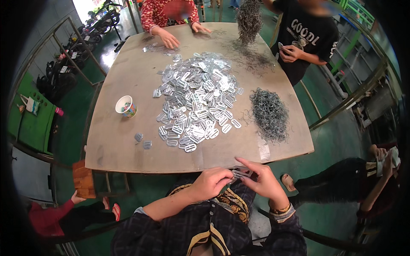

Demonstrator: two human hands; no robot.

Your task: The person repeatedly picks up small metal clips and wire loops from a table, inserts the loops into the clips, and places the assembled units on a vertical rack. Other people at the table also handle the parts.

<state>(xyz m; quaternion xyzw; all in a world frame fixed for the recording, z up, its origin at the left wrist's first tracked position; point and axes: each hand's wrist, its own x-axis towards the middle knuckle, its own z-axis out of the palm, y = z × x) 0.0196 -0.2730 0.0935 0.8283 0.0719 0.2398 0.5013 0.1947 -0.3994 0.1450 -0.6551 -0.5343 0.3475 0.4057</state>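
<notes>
Just off the near table edge, above my lap, my left hand (212,182) and my right hand (261,178) meet around a few slotted metal buckles (242,172). The left thumb and fingers pinch their left end. My right thumb and fingers grip the other side, with the index finger raised. Fingers partly hide the buckles, so I cannot tell how many there are. Beyond my hands, a large heap of flat silver slotted buckles (198,94) spreads over the table. On its right lies a tangled pile of thin bent wire pieces (270,115).
The brown table (115,155) carries a paper cup (127,106) and two loose buckles (143,141) at left. Across it, a person in a red patterned top (151,15) reaches over small pieces. A person in black (307,38) stands far right, near a tall wire bundle (249,21).
</notes>
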